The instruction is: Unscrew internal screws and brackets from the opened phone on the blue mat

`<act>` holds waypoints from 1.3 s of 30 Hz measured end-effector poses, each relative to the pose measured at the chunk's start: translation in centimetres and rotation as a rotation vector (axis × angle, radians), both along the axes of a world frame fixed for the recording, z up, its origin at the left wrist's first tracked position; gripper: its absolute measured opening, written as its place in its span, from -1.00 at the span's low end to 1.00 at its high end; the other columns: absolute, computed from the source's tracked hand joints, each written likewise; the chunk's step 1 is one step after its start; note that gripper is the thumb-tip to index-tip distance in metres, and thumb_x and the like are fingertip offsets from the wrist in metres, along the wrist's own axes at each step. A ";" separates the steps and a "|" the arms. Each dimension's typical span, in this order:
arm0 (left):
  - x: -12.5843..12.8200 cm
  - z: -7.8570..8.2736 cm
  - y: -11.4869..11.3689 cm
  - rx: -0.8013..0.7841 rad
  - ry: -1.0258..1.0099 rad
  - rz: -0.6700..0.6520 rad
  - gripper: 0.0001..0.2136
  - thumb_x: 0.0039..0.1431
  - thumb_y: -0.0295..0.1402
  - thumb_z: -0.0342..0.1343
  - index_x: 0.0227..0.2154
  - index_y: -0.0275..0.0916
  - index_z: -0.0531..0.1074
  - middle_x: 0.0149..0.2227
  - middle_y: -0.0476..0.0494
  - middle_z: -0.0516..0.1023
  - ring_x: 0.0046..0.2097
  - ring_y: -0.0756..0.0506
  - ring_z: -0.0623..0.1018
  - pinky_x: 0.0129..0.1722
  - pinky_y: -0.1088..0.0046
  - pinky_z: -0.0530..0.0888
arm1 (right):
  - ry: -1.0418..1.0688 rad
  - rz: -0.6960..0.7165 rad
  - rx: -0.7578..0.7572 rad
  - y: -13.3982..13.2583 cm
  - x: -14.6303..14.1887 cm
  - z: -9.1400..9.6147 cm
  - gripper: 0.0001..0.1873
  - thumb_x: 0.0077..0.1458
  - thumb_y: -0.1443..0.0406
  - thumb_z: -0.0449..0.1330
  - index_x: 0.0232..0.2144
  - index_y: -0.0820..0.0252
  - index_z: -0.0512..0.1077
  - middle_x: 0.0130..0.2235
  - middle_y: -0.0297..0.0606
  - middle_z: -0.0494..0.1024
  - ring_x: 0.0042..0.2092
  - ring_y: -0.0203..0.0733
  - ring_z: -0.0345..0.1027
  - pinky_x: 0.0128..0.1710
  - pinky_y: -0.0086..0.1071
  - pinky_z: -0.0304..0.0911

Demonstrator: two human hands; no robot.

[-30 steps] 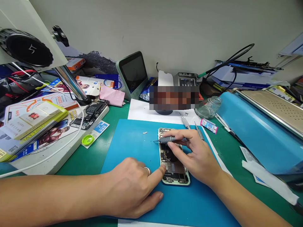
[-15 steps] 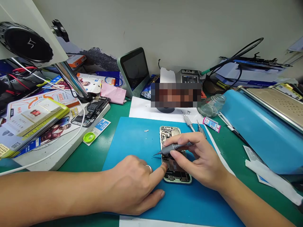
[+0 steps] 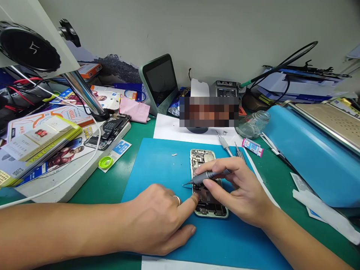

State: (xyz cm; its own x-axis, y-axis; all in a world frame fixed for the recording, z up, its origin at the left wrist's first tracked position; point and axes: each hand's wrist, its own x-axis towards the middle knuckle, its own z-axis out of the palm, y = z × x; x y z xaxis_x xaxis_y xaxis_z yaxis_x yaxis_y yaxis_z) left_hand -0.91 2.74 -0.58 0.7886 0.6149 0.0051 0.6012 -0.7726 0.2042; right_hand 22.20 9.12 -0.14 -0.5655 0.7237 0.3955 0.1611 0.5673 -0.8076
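Note:
An opened phone [image 3: 208, 198] lies face up on the blue mat [image 3: 157, 165], its inner parts showing. My right hand [image 3: 239, 187] grips a grey precision screwdriver [image 3: 203, 177] between thumb and fingers, held nearly level across the phone. Its thin tip points left, past the phone's left edge and over the mat. With the index finger stretched out, my left hand [image 3: 160, 221] touches the phone's left side; the thumb is apart and the other fingers are curled under, partly hidden. Two more slim tools, a screwdriver [image 3: 224, 144] and a dark one [image 3: 239, 153], lie beyond the phone.
Small white bits [image 3: 174, 154] lie on the mat. Further back are a glass jar [image 3: 254, 125], a screen device [image 3: 160, 80] and a pixelated patch. On the left, boxes [image 3: 42, 138] and another opened phone [image 3: 109, 131] sit by a metal post [image 3: 84, 93]. A blue roll [image 3: 303, 150] lies right.
The camera view has shifted very slightly. Both hands, the screwdriver and the phone keep practically the same positions.

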 end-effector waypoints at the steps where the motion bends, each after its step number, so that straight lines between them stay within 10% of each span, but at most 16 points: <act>1: 0.0 0.0 0.0 -0.002 -0.001 0.002 -0.56 0.48 -0.17 -0.05 0.23 -0.39 0.19 -0.42 -0.04 0.60 -0.50 -0.21 0.59 -0.58 0.20 0.40 | 0.002 -0.015 0.011 0.1 0.1 0.0 -0.70 0.30 0.43 0.23 -0.05 -0.04 0.29 -0.09 -0.32 0.62 -0.11 -0.22 0.63 -0.16 -0.36 0.63; 12: 0.0 -0.3 0.1 -0.026 -0.044 0.029 -0.63 0.49 -0.18 -0.08 0.18 -0.33 0.23 -0.43 -0.06 0.59 -0.50 -0.20 0.56 -0.57 0.24 0.31 | 0.049 -0.296 0.243 1.1 1.3 1.1 -0.44 0.28 0.46 0.27 0.23 -0.06 0.31 -0.12 -0.33 0.66 -0.06 -0.22 0.62 -0.12 -0.37 0.59; 29: 0.1 1.0 0.4 -0.611 -0.730 0.485 -0.81 0.39 -0.28 0.11 -0.04 -0.19 0.53 -0.62 0.21 0.25 -0.59 0.06 0.26 -0.56 0.51 0.11 | 0.347 -0.238 -0.076 -0.4 -0.3 1.9 -0.64 0.30 0.40 0.29 0.06 -0.09 0.39 -0.19 -0.40 0.73 -0.19 -0.24 0.66 -0.24 -0.42 0.63; 39: -0.1 1.1 0.6 -0.651 -0.827 0.473 -0.73 0.41 -0.33 0.10 0.01 -0.25 0.64 -0.62 0.16 0.21 -0.59 0.10 0.16 -0.60 0.57 0.09 | 0.345 -0.202 -0.119 -1.0 -0.4 2.1 -0.67 0.30 0.38 0.30 0.03 -0.10 0.41 -0.21 -0.37 0.72 -0.18 -0.16 0.66 -0.27 -0.33 0.65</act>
